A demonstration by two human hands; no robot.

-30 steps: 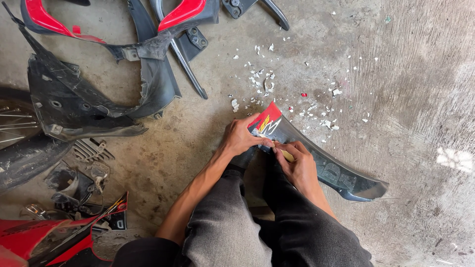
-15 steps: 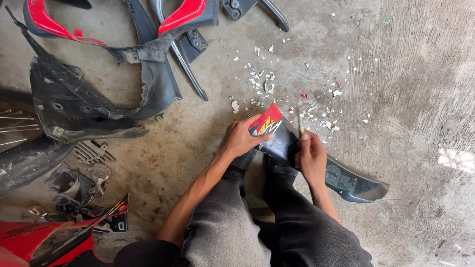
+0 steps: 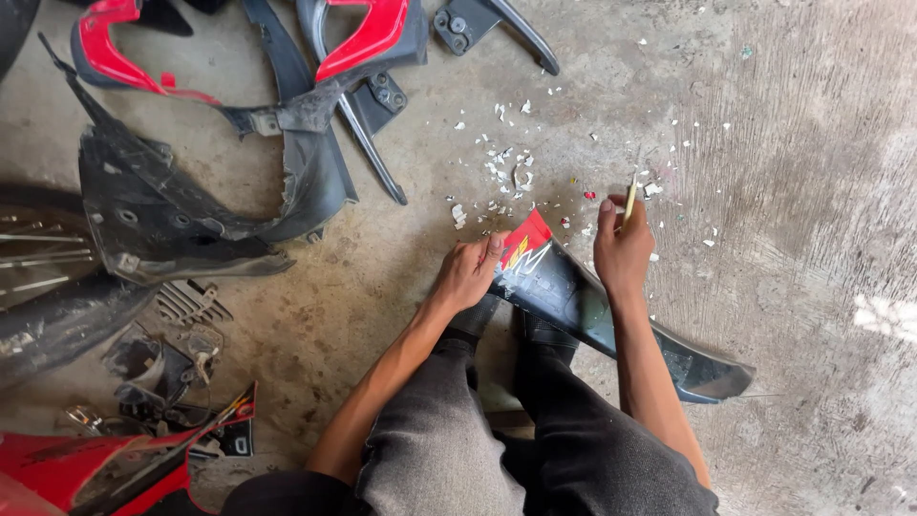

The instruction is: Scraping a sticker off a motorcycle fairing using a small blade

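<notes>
Right hand lifted its blade off the glossy black, red-tipped panel.

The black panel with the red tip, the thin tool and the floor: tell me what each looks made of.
Black panel: seemingly moulded plastic, glossy, with sheen along its curved face and a red sticker-like tip; left hand steadies it.
Thin tool in the right hand: pale yellowish, perhaps wood or plastic; too small to tell.
Floor: rough grey concrete, matt, streaked, strewn with white flakes.
</notes>
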